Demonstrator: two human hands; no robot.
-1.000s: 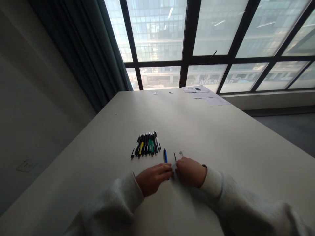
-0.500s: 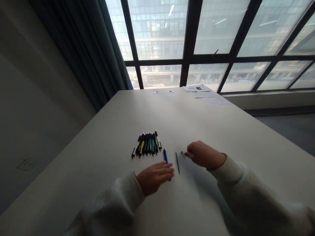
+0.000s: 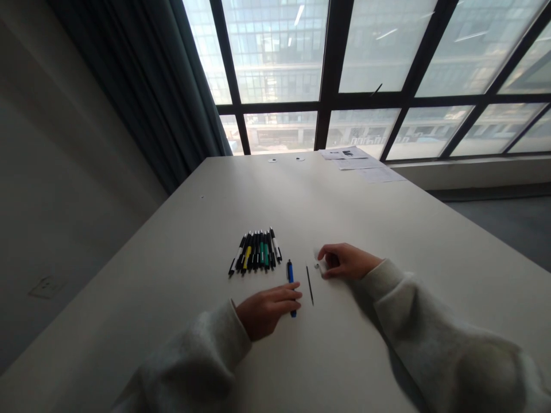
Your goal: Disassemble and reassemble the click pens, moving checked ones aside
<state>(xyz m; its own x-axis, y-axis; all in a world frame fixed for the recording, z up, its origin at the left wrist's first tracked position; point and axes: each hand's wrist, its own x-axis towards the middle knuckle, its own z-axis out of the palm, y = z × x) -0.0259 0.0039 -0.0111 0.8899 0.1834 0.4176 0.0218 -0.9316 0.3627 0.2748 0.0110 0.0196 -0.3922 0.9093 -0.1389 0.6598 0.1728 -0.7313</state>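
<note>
My left hand (image 3: 270, 308) lies with its fingers stretched out across a blue pen (image 3: 290, 271), touching it on the white table. Just right of the pen lies a thin dark pen refill (image 3: 310, 285), apart from both hands. My right hand (image 3: 346, 261) is beside a small light part (image 3: 317, 266) on the tabletop, too small to name. Thumb and forefinger are curved with a gap between them. Beyond my left hand, several pens (image 3: 257, 251) with black, white, yellow and green barrels lie side by side in a row.
Sheets of paper (image 3: 355, 160) lie at the far right of the table (image 3: 241, 195). Two small round fittings are near its far edge. Behind it are a dark curtain (image 3: 172, 97) and large framed windows (image 3: 275, 51).
My right hand has turned and its thumb and forefinger have parted beside the small part. The blue pen under my left hand has swung slightly straighter.
</note>
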